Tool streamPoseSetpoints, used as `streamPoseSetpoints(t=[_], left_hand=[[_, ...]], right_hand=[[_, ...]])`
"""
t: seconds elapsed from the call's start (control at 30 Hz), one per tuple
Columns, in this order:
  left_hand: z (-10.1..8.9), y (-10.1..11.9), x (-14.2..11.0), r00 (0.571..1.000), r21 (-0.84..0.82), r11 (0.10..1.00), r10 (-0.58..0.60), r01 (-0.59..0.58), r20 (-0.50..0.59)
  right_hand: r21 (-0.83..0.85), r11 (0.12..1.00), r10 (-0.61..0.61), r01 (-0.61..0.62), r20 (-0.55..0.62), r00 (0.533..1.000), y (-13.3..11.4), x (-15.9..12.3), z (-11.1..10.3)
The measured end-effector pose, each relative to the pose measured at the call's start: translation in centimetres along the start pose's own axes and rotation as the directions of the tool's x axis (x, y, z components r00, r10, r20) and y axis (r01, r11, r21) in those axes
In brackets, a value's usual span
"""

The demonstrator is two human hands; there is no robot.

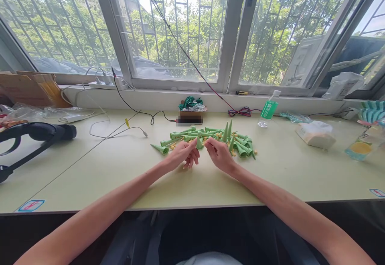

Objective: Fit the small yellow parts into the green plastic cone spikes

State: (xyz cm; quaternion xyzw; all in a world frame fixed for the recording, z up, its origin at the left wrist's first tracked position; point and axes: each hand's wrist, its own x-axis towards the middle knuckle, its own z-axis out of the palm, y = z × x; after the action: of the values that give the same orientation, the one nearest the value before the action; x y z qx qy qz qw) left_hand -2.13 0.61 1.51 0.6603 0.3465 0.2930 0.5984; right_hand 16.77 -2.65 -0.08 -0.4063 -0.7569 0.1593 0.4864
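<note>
The left hand (184,154) is holding a single green cone (199,143) at its thumb and index finger, with its fingers clamping on the cone and the remaining fingers curling below. The right hand (220,154) is facing it from the other side, just beside the cone; its thumb and index finger are pressing together at the tips. Whether they are gripping a small part is not clear enough to tell. Both forearms are extending over the front edge of the tabletop (120,176).

Directly behind the hands, a pile of green cones (243,149) is spreading across the tabletop. Most cones are lying on their sides; a few are pointing upward beside the right hand. Small yellow pieces (255,152) are lying among and beside them.

Behind the pile, a small open box (191,117) is holding crumpled green and clear wrapping. To its right, a coiled cable (240,112) is lying near the wall, and a bottle with a green label (268,110) is standing upright. A tissue pack (315,134) is resting farther right, near a clear container with yellow contents (360,148). At the far left, a black headset (37,136) is resting on the tabletop; a thin cable (120,136) is running between it and the pile.
</note>
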Motion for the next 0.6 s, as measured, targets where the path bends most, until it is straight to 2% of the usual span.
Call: streamPoseSetpoints(t=[0.27, 0.6], left_hand=[[-0.24, -0.04, 0.04, 1.0, -0.001, 1.0, 0.016, -0.016, -0.01], [-0.38, 0.11, -0.18, 0.993, 0.034, 0.994, 0.106, -0.108, 0.053]], right_hand=[[0.038, 0.999, -0.014, 0.013, 0.018, 1.0, 0.09, 0.01, -0.03], [0.041, 0.999, -0.02, 0.02, -0.004, 1.0, 0.42, 0.05, 0.1]])
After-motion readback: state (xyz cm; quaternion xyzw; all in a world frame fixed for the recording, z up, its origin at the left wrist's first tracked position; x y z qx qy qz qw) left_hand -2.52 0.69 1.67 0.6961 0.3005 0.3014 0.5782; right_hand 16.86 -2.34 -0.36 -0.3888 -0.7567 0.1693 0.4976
